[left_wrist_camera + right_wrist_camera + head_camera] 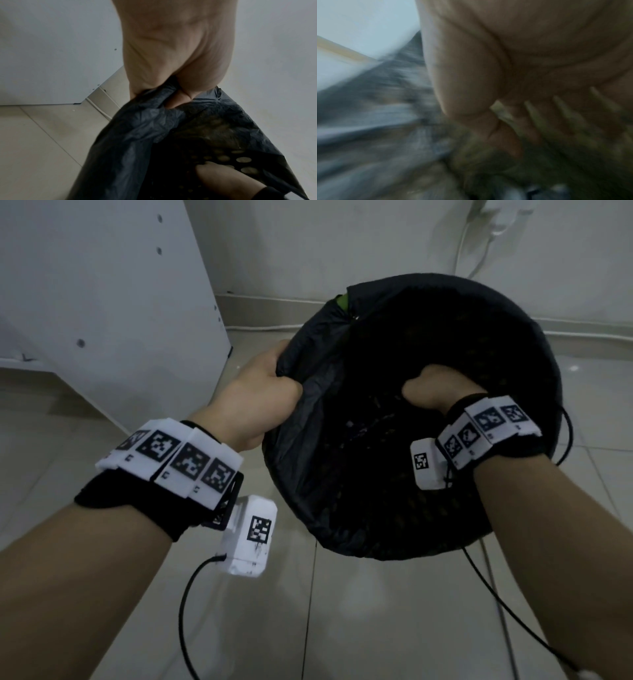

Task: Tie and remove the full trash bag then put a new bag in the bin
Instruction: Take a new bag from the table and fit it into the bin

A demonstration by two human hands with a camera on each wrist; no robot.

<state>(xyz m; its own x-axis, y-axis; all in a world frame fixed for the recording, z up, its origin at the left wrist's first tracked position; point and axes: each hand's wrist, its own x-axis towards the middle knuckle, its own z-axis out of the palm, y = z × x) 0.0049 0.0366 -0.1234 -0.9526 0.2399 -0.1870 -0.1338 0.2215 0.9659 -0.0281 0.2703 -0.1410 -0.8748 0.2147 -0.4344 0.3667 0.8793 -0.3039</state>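
Head view: left hand (260, 402) pinches bunched edge of black trash bag (308, 460) at left rim of perforated bin (534, 364) on tiled floor. Right hand (435, 388) reaches down inside bag; fingers hidden, grip cannot tell.

Left wrist view: fingers (178, 100) curled tight round gathered plastic; bin holes show through bag.

Right wrist view: blurred, fingers curled, hold unclear.

Judgement: fitting new liner. Next: spread edge over rim, press bag down.

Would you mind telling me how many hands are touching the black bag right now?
2. The left hand grips the black bag at its left edge over the bin's rim; the right hand reaches down inside the bag's opening, its fingers hidden in the dark.
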